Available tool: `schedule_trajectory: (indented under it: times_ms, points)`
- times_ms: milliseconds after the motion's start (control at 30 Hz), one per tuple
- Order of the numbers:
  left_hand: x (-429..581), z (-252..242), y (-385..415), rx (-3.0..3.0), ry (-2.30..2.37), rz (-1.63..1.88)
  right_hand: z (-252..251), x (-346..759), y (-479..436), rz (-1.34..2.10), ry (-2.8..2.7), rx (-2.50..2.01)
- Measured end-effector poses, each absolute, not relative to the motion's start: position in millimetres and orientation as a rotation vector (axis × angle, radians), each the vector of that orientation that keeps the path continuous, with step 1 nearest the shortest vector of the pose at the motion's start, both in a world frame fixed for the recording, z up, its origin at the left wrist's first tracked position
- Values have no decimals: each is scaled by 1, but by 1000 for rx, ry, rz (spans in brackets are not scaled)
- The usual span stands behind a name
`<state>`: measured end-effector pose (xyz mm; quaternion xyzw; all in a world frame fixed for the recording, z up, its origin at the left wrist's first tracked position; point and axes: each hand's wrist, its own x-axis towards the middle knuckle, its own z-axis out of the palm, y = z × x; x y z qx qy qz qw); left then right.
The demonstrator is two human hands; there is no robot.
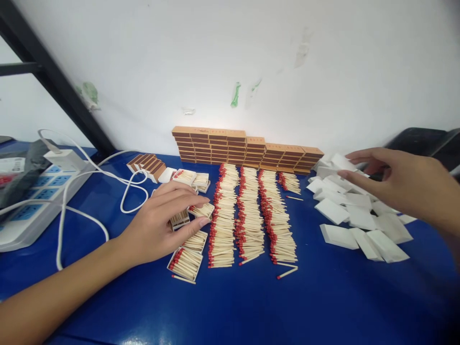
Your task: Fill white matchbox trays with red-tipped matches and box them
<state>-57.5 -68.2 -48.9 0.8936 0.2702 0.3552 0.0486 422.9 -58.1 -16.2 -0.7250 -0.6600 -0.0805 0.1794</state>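
Observation:
My left hand (163,223) has its thumb and fingers closed around the sides of a small matchbox tray (201,211) filled with red-tipped matches. Several more filled trays (186,263) lie beneath and around this hand, partly covered by it. On the right, my right hand (391,177) reaches over a loose pile of white matchbox trays (338,211). Its thumb and fingertips are at opposite edges of one white tray (342,162) on top of the pile. Three long columns of loose matches (223,215) run between the hands.
Brown closed matchboxes (215,146) stand stacked against the white wall, with several more (147,165) to their left. A white power strip (39,191) and a looping white cable (63,225) occupy the left. A short match bundle (289,182) and single matches (287,273) lie on the blue table.

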Motion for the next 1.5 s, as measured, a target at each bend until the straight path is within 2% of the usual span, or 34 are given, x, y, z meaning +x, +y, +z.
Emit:
schedule_trajectory:
  times_ms: [133, 333, 500, 667, 733, 967, 1100, 1300, 1500]
  points:
    - [-57, -50, -68, 2734, 817, 1081, -15, 425, -60, -240, -1863, -2067]
    - [-58, -50, -64, 2725, 858, 1086, -44, 375, -56, 2, -2266, -1634]
    - [-60, -49, -64, 2734, 865, 1054, -66, 366, -44, -135, -2426, -1559]
    - [-60, -49, -63, 2743, 860, 1073, -59, 360, -48, -291, -2352, -1615]
    - [-60, -48, -62, 2745, 860, 1090, -50, 356, -57, -215, -2308, -1651]
    - [-64, -45, -56, 2771, 878, 1073, -48, 386, -86, 474, -2486, -1939]
    - [-64, -43, -54, 2778, 881, 1100, -44, 393, -93, 583, -2517, -1993]
    - [-61, -47, -56, 2795, 790, 1086, -14, 319, -122, 819, -2657, -1760]
    - [-64, -47, -55, 2814, 777, 1082, -26, 279, -138, 685, -2679, -1569]
